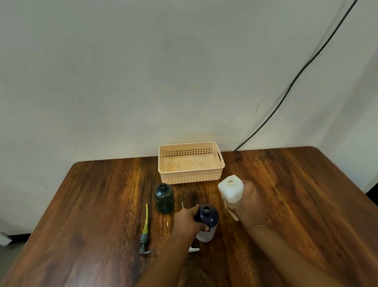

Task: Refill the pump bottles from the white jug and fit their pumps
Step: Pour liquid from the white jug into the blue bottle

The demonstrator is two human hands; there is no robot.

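A dark blue pump bottle (208, 216) with a white label stands uncapped near the table's middle, and my left hand (186, 221) grips its left side. My right hand (247, 204) holds the white jug (230, 191) by its side; the jug is upright with its mouth open, just right of the blue bottle. A dark green bottle (164, 198) stands open further left. Its grey pump with a yellow tube (145, 232) lies flat on the table. A white pump (193, 249) shows partly beneath my left forearm.
A peach slotted basket (192, 178) sits at the back edge of the wooden table (88, 230), against the wall. A black cable (292, 83) hangs down the wall at the right.
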